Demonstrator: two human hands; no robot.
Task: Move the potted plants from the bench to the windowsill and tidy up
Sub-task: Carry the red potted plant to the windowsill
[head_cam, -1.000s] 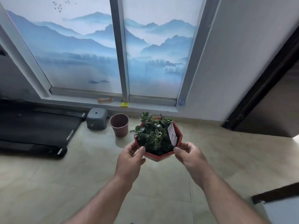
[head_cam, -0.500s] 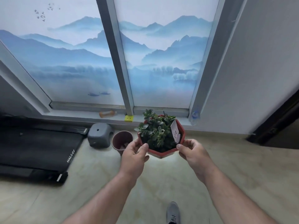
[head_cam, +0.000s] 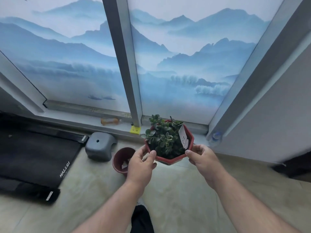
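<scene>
A red hexagonal pot full of green succulent leaves, with a white tag stuck in it, hangs in the air in front of the low windowsill. My left hand grips its left rim, thumb on the front edge. My right hand grips the right rim the same way. The pot is level, just short of the sill and to the right of the window's centre post.
An empty brown pot stands on the floor left of my hands, next to a grey plastic stool. A black treadmill lies at the left. An orange object and a yellow block lie on the sill; a bottle stands in the right corner.
I have stepped closer to the window, and the pot has travelled forward with both hands toward the sill. My grip on it is unchanged.
</scene>
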